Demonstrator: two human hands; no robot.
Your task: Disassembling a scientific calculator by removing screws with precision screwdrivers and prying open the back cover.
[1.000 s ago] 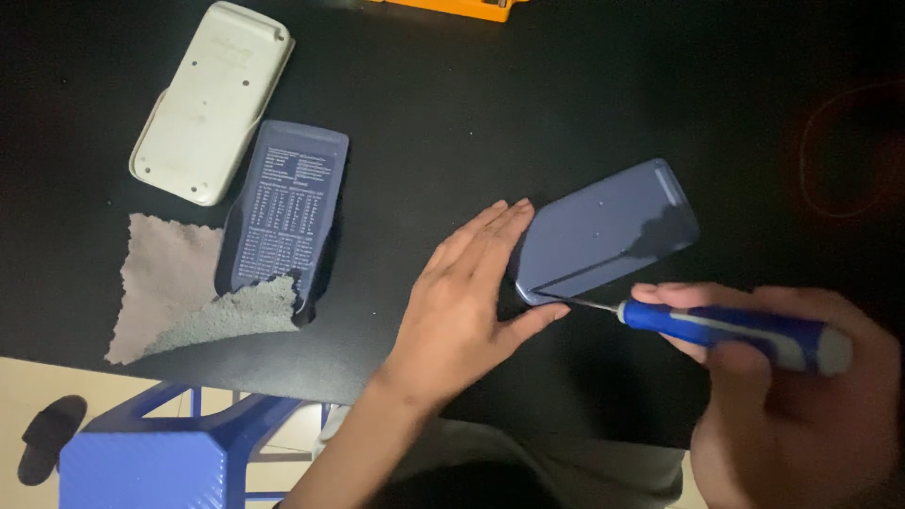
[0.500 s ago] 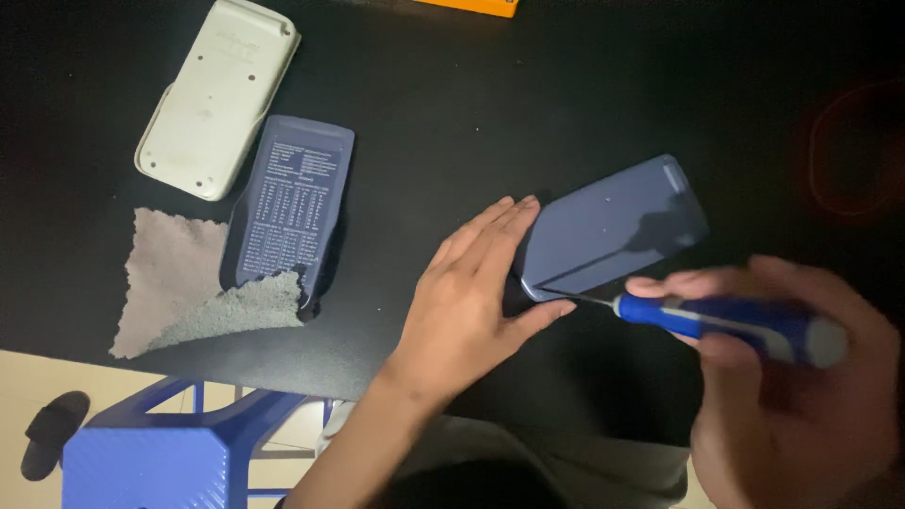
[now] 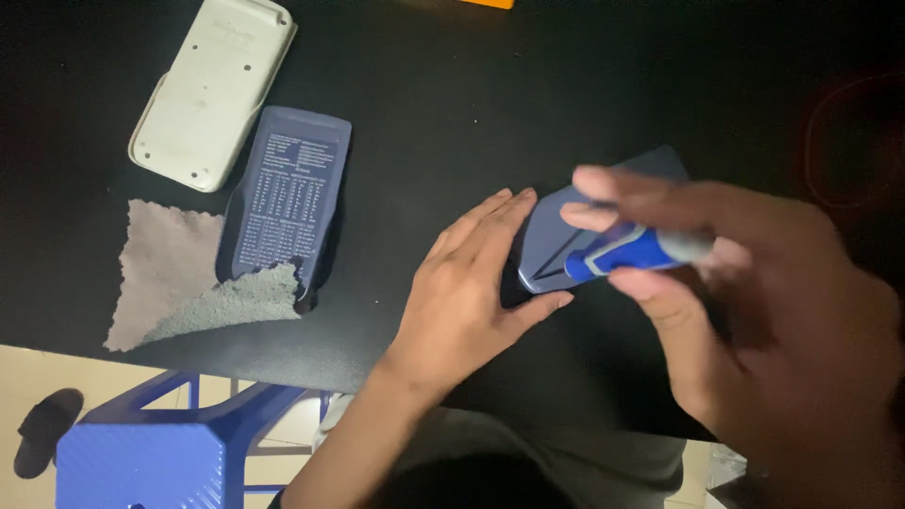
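The black table (image 3: 566, 85) fills nearly the whole frame, its near edge running along the bottom. Below that edge, at lower left, stands a blue stool (image 3: 141, 452) with a dark slipper (image 3: 42, 438) beside it on the pale floor.

Right hand (image 3: 754, 311), largest and blurred, sits at centre right: its fingers are curled around a blue-handled screwdriver (image 3: 632, 253), whose tip end lies over the blue case (image 3: 566, 240). Left hand (image 3: 471, 292), at centre, lies flat with fingers pressed together and thumb out, its fingertips holding down the left edge of that case. The case rests on the table between the two hands, just right of centre.

By my reading, the step in hand is working the screwdriver on the case while the left hand steadies it; the next move calls for a firm hold and a well-seated tip, though the tip itself is too blurred to place.

At upper left lies a white calculator (image 3: 212, 90), back up. Just beside it is a blue cover (image 3: 287, 212), its printed inside facing up and holding nothing. A grey cloth (image 3: 189, 292) lies at left, one corner over the cover's lower end.
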